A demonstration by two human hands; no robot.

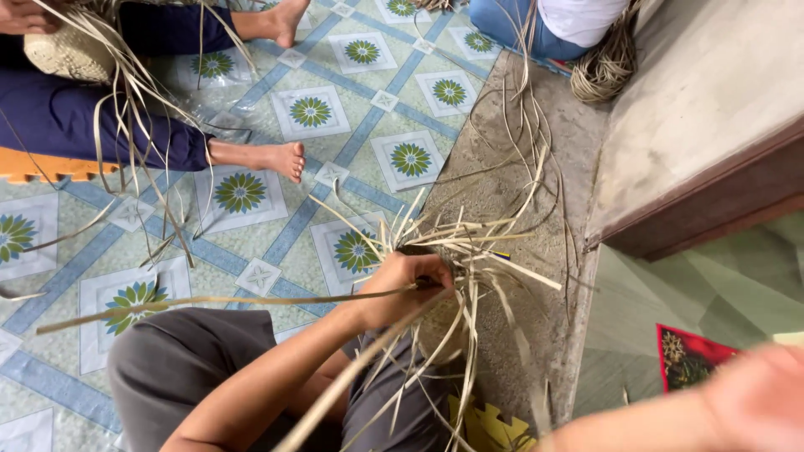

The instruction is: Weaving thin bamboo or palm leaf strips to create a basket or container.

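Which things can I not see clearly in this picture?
Head view:
- Right hand: blurred, cut off by the frame edge; its grip is unclear.
- Woven piece: mostly hidden by the left hand and loose strips.
- Seated person's basket: cut off at the top edge.

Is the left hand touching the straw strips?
Touching: the head view shows the left hand closed around the straw strips, fingers wrapped over them.

floor: patterned mat (335, 159) | on it: loose straw strips (519, 142)
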